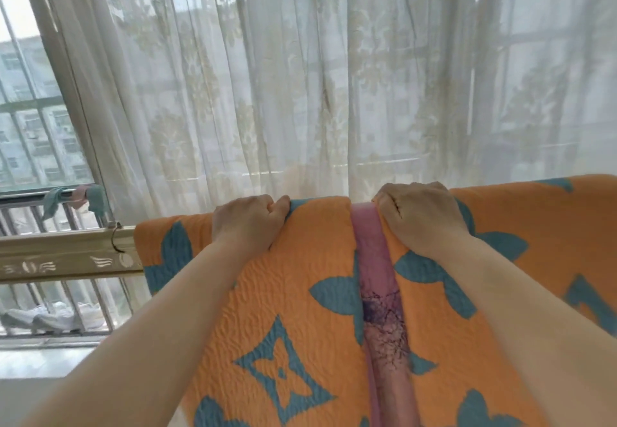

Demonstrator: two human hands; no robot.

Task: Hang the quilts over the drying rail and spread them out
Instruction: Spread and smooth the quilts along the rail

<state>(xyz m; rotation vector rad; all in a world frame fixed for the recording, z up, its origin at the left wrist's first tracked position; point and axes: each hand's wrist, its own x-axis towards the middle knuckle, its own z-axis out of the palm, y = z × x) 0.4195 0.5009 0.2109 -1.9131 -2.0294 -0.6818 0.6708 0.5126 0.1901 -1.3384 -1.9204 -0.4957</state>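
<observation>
An orange quilt (300, 293) with teal flower shapes hangs over the drying rail (66, 246), which shows bare only at the left. A strip of pink quilt (374, 259) with a dark purple print shows in a gap down the middle of the orange one. My left hand (250, 222) grips the orange quilt's top fold left of the gap, fingers curled over the rail. My right hand (420, 216) grips the top fold just right of the pink strip. Both forearms reach up from below.
A sheer white curtain (300, 75) hangs right behind the rail. At the left is a barred window (30, 126) with teal and pink cloths (80, 197) tied on a metal bar, and white shoes (50, 318) on the ledge below.
</observation>
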